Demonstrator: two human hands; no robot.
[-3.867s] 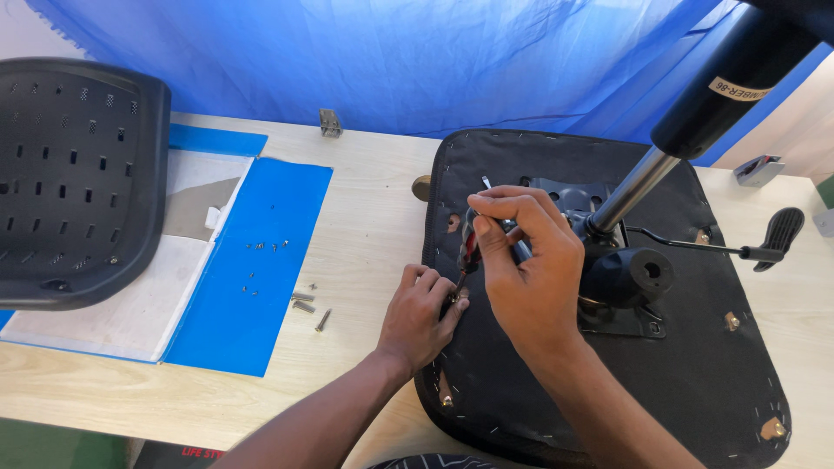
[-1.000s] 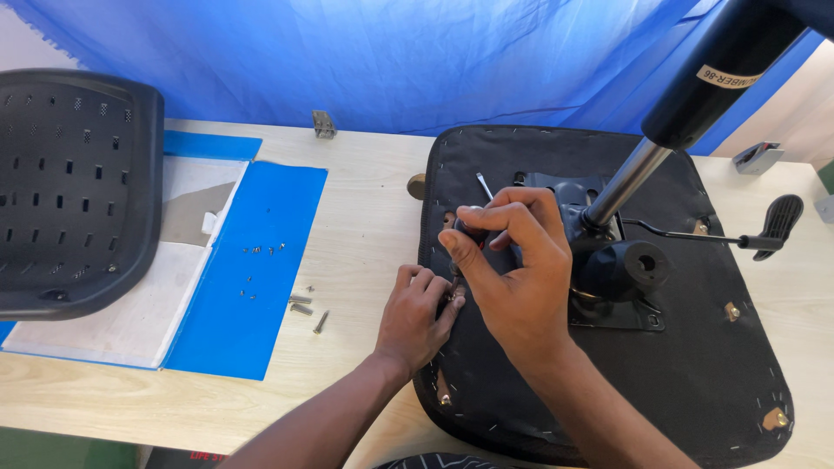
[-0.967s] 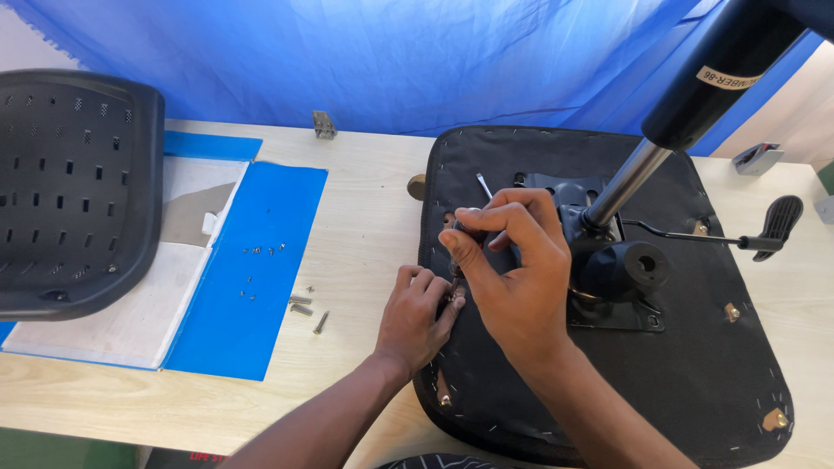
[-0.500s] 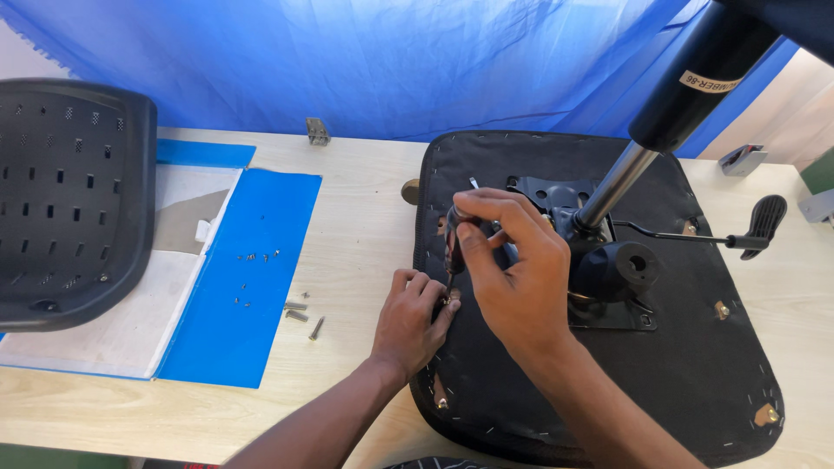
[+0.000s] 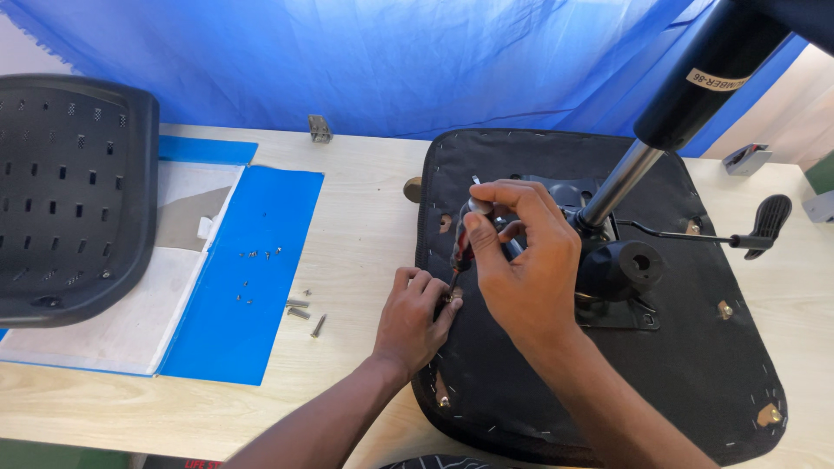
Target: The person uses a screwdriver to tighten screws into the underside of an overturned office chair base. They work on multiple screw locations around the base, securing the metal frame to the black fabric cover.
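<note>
Upturned chair seat (image 5: pixel 695 365): right hand (image 5: pixel 521 260) fingers grip screwdriver (image 5: pixel 462 247); left hand (image 5: pixel 415 317) fingers steady its tip (loose screws (image 5: pixel 304 308) left of seat, on surface (image 5: pixel 365 217)).

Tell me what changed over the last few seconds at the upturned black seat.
The right hand turned on the small screwdriver it grips, its fingers regripping the handle top; the tool stayed upright over the same spot. The left hand still steadies the screw at the black upturned chair seat edge. The loose screws lie unmoved.

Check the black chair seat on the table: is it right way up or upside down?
Upside down. The chair seat lies with its stapled underside up; the mechanism plate and gas cylinder point upward.
</note>
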